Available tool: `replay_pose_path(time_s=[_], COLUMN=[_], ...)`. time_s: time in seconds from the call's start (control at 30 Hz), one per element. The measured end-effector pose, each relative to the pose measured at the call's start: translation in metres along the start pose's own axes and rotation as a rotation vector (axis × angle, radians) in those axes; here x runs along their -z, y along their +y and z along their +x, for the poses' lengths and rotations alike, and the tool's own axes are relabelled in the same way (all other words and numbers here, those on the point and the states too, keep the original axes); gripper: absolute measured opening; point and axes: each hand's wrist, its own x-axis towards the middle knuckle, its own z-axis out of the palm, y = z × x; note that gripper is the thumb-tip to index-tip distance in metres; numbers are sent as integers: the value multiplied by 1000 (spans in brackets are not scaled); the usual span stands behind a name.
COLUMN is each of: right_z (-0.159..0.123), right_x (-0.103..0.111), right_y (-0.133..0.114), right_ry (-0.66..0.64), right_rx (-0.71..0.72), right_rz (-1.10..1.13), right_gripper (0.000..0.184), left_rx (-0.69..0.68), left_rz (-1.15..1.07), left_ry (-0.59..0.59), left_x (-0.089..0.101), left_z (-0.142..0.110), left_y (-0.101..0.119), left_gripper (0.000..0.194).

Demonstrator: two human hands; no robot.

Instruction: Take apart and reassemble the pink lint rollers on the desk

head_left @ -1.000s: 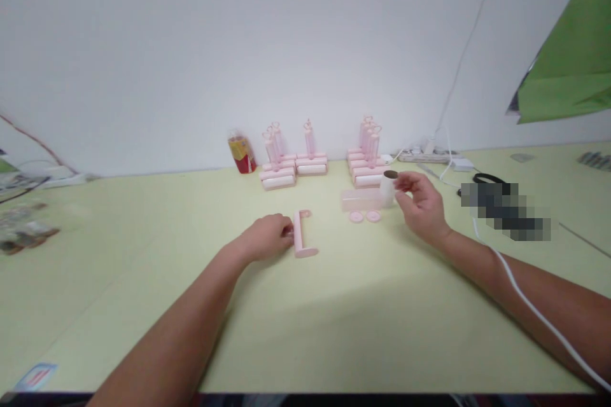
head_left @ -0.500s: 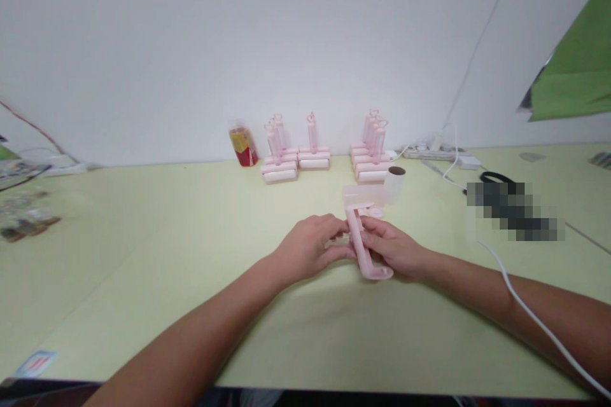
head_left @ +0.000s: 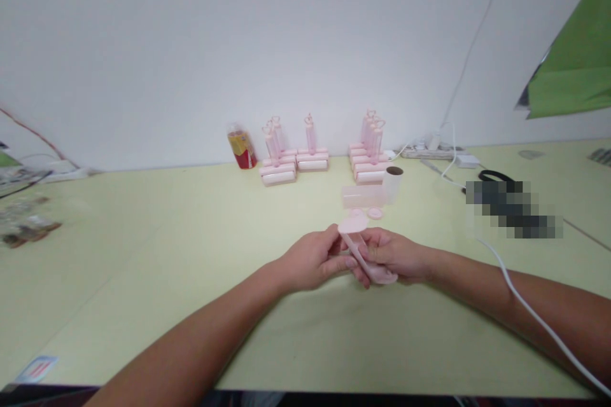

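Both hands meet above the middle of the pale green table (head_left: pixel 143 254). My left hand (head_left: pixel 312 261) and my right hand (head_left: pixel 396 256) are closed on a pink plastic roller frame (head_left: pixel 360 248), a bar with a flat end at each tip, tilted up toward me. Behind them lie a pale pink cover (head_left: pixel 363 196), a white paper roll (head_left: pixel 393 183) standing on end and a small pink round cap (head_left: pixel 375 213).
Rows of assembled pink rollers (head_left: pixel 312 156) stand by the white wall, beside a red can (head_left: pixel 241 147). A power strip (head_left: pixel 429 150) and white cable (head_left: pixel 525 292) lie at right. Clutter (head_left: pixel 23 229) sits at the far left.
My left hand carried the pink frame from the table's middle-left toward the centre. My right hand left the white roll standing and came to grip the frame, which has tilted up.
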Motion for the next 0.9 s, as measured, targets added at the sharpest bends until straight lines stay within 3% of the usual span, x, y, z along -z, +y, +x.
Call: replay_pose_path(time_s=[0.1,0.2,0.33,0.4,0.47,0.63,0.73,0.9], right_z=[2,1,-6,-8,-9,-4,-1,-2], right_x=[3,1,7,18,32,49,46,36], right_y=[1,-7,-28,-36,-40,-33,-30,-32], right_ry=[50,135,389,504,543,342,234,183], right_rx=[50,168,304,288,232,186,202,160], right_rz=[-136,-386,-1034,-1328,-1470,-1489,-1493,-1498], right_gripper=[40,38,30,26,26,28,32,33], left_rx=[43,139,207,213,216,230,231,232], left_rz=[39,79,90,86,89,97,97,95], left_ry=[-11,99,234,242,210,151,143,134], left_x=[0,2,7,10,11,10,9,9], left_z=[2,5,7,6,4,3,4,4], left_y=[0,-9,-23,-26,-26,-24,-24,-24], left_gripper=[36,40,45,45,44,43,44,45])
